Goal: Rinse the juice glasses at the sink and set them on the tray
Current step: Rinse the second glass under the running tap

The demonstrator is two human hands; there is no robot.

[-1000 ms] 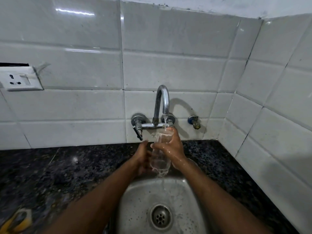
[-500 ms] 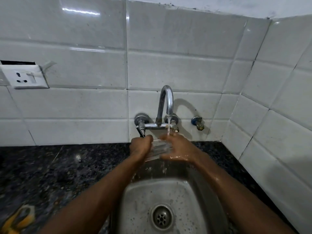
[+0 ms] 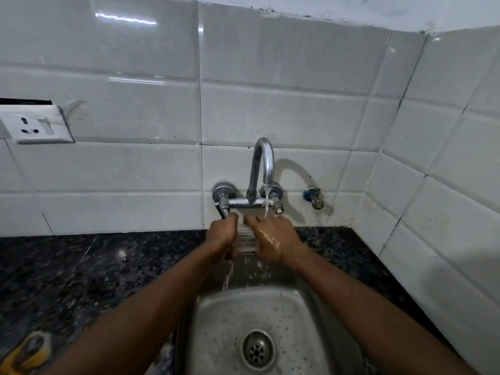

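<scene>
Glass [image 3: 246, 237] now more upright, gripped by left hand [image 3: 222, 234], right hand [image 3: 273, 239]

Back of the sink [image 3: 284, 315] is pretty much blocked by the tap [image 3: 264, 161], right side is hemmed in by the tiled wall [image 3: 446, 212]; room is left over the counter [image 3: 81, 266], leftward.

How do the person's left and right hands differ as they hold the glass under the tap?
The left hand is curled like a fist; the right hand spreads its fingers. The stream lands on the right hand, which glistens; the left hand looks duller. Both hold the glass.
</scene>
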